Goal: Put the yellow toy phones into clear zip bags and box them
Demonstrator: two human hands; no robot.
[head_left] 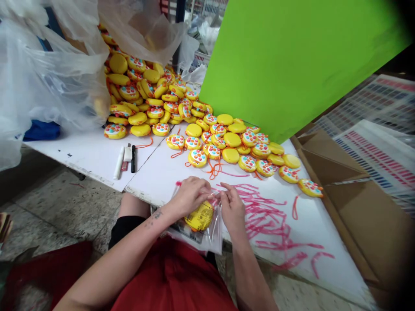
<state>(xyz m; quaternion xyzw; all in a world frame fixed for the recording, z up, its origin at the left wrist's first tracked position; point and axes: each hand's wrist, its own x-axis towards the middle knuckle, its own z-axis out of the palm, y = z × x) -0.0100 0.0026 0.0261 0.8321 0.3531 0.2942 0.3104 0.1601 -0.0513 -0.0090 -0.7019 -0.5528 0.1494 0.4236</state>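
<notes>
A clear plastic bag (215, 237) with printing on it lies at the table's front edge. Inside it is a round yellow toy (201, 217), its plain side up. My left hand (191, 195) is closed on the bag's upper edge, its fingertips over the toy. At the bag's upper right corner, my right hand (232, 210) has thumb and fingers drawn together on the plastic. The exact grip of the fingertips is partly hidden. Pink strips (266, 211) lie scattered just right of my right hand.
A large heap of yellow toys (155, 101), some with orange cords, spreads across the white table (94, 149). A white marker (119, 163) and a black marker (133, 159) lie on the left. A green board (285, 65) stands behind, and an open cardboard box (340, 194) sits right.
</notes>
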